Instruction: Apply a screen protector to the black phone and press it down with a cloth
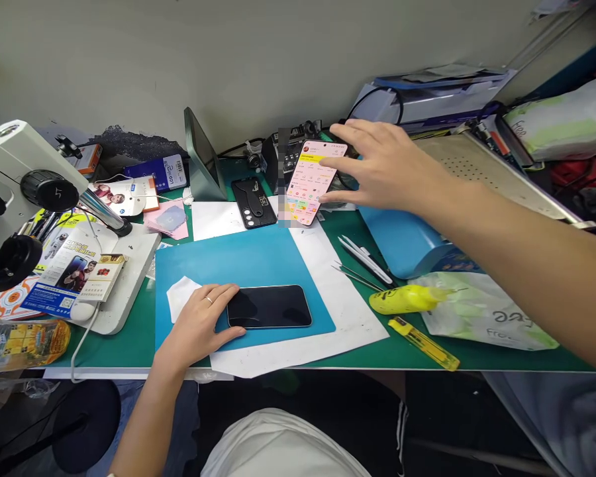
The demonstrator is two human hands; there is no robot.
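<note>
A black-screened smartphone (269, 307) lies flat on the blue mat (203, 255). My left hand (206, 321) holds its left end, thumb along the near edge and fingers at the far corner. Further back, a second phone with a lit pink screen (315, 179) leans upright at a tilt. My right hand (377, 165) is at that phone's right side, fingers spread and nothing in the palm. Its fingertips overlap the screen's right edge; whether they touch it I cannot tell. A folded white tissue (181, 295) sits beside my left hand.
A microscope (49, 192) stands at left among boxes and leaflets. Behind the mat are a black phone case (253, 202) and a tablet-like screen (203, 152). Tweezers (365, 258), a yellow bottle (402, 299), a yellow cutter (424, 342) and a plastic bag (491, 311) lie at right.
</note>
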